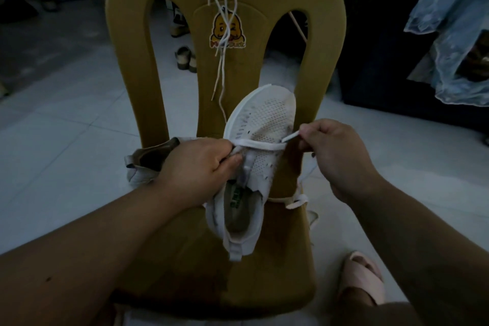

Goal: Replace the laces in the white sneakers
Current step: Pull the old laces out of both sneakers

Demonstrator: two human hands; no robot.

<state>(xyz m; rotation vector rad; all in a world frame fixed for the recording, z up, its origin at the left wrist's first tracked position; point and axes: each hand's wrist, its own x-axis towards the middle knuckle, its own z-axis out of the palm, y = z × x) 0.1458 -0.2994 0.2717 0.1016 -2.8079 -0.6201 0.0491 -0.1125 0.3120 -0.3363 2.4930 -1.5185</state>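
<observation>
Pinching flat white lace [260,144] tip, right hand [336,156]; left hand [198,167] curled, gripping perforated mesh sneaker [270,119] on plastic chair [264,286].

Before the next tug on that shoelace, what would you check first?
1. Shoe steadied: the left hand grips the white sneaker by its eyelet edge. Ok.
2. Free end held: the right hand pinches the lace near its tip. Ok.
3. Lace flat across the lowest eyelets, no twist showing. Ok.
4. Both ends even: the other end is hidden under the left hand. Cannot tell.
5. Slack free to run: the rest of it trails to the right edge of the chair seat; whether it is snagged, cannot tell.
6. Second sneaker close by, on the seat behind the left hand. Ok.
</observation>
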